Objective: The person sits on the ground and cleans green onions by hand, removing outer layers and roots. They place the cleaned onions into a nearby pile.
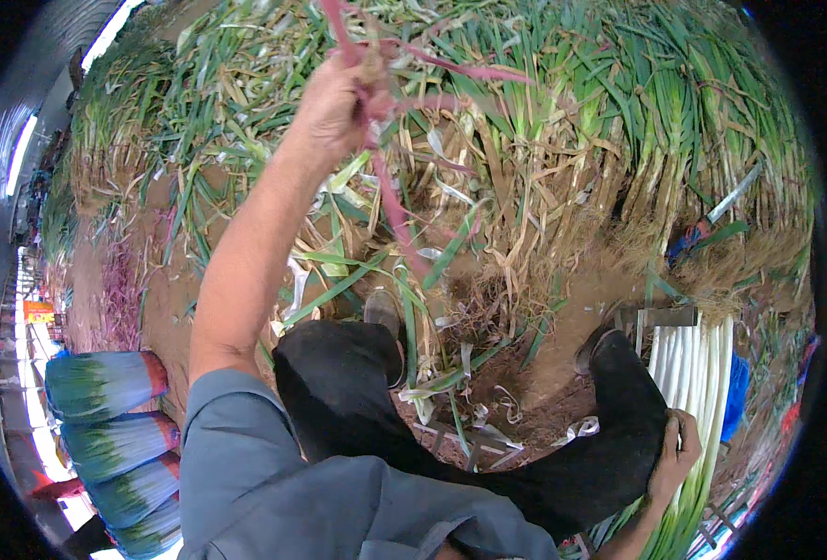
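Note:
My left hand [343, 105] is raised over the heap in front of me, closed around a tangle of pink strips [394, 192]. Some strips hang down from the fist and others trail to the right. My right hand [675, 448] is low beside my right knee, against a row of trimmed white Welsh onion stalks [689, 364]. Its fingers are bent and partly hidden, so its grip is unclear. Those stalks lie side by side, with roots beyond a metal bar [665, 317] and green leaves towards me.
Untrimmed Welsh onions [637, 119] fill the far side. A knife [731, 196] with a red and blue handle leans among their roots. Packed onion bundles [109, 385] are stacked at left. Peelings [424, 406] and a metal frame [480, 448] lie between my legs.

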`<state>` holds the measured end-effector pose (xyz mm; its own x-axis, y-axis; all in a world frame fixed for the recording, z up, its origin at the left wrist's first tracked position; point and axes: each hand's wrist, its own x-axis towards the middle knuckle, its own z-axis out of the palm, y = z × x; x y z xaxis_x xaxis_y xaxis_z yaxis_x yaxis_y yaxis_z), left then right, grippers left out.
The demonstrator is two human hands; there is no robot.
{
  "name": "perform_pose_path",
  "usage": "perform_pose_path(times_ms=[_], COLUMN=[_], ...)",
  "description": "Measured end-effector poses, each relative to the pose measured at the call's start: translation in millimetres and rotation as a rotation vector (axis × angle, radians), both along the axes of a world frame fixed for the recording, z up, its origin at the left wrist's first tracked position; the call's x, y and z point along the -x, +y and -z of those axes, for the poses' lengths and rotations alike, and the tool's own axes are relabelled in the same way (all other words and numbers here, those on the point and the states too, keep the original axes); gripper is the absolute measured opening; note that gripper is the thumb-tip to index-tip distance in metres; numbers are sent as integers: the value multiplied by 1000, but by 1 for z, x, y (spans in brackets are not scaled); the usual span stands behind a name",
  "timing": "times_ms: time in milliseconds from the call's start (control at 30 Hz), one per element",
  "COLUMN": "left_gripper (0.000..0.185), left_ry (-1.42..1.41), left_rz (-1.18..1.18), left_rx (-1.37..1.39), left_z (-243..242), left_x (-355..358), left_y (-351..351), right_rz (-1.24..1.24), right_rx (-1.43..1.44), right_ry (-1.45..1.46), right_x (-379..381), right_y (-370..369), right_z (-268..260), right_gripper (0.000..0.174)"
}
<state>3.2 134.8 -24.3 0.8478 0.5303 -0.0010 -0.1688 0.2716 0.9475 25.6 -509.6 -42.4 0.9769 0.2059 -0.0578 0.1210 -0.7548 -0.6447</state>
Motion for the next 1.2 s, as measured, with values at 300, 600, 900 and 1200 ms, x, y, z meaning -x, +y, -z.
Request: perform_pose_path(times_ms=[300, 600, 900, 1200], left_gripper=[27, 23, 52, 27], left_ry=[345, 1028, 1293, 1368], left_rz=[-639, -257, 193, 493], left_rx=[-564, -916, -994, -1212], left_z=[68, 325, 404, 358], left_x=[114, 99, 74, 70], left_y=[104, 135, 140, 109], right_rz=[-21, 1, 19, -12], right_rx=[-7, 183, 177, 247], right_ry=[20, 162, 237, 243], right_x=[-5, -42, -74, -83], right_y=[-12, 47, 89, 110], right_z=[2, -11, -9, -12], right_gripper=[23, 31, 27, 26])
